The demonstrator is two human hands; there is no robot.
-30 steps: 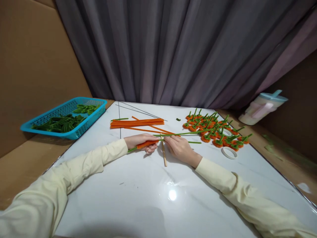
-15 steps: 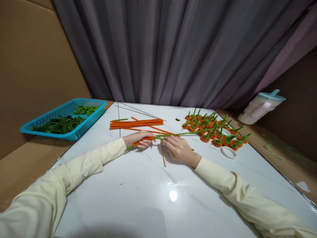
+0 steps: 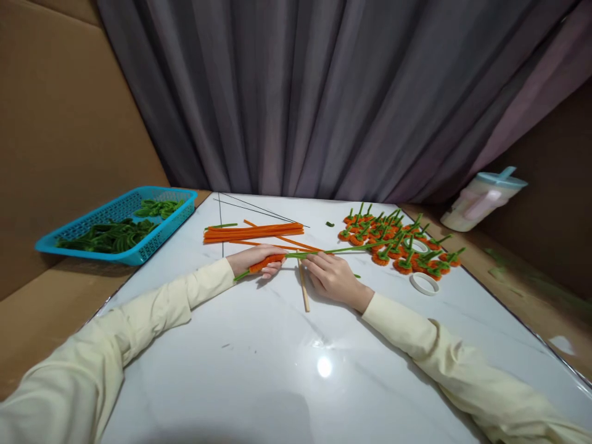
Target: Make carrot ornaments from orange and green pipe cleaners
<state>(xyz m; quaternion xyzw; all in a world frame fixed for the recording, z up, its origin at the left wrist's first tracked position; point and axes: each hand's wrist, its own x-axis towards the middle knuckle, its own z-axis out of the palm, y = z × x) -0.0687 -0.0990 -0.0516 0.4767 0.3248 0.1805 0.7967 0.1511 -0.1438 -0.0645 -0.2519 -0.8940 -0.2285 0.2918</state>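
Note:
My left hand [image 3: 255, 258] is closed round an orange pipe-cleaner coil [image 3: 267, 262] whose green end sticks out toward my wrist. A long green pipe-cleaner stem [image 3: 345, 250] runs from the coil to the right, over the table. My right hand [image 3: 333, 275] pinches this stem just right of the coil, fingers curled. A wooden stick [image 3: 304, 287] lies on the white table [image 3: 277, 370] between both hands, partly under my right fingers.
A bundle of orange pipe cleaners [image 3: 254, 232] and thin black wires [image 3: 259, 206] lie behind my hands. Several finished orange-and-green flowers [image 3: 398, 243] are piled at the right with two tape rings [image 3: 425, 283]. A blue basket [image 3: 115, 222] of green pieces sits left; a pink-white jug [image 3: 481, 198] far right.
Both hands have stayed in place; the left hand has turned the coil slightly, so less orange shows. The view has shifted a little.

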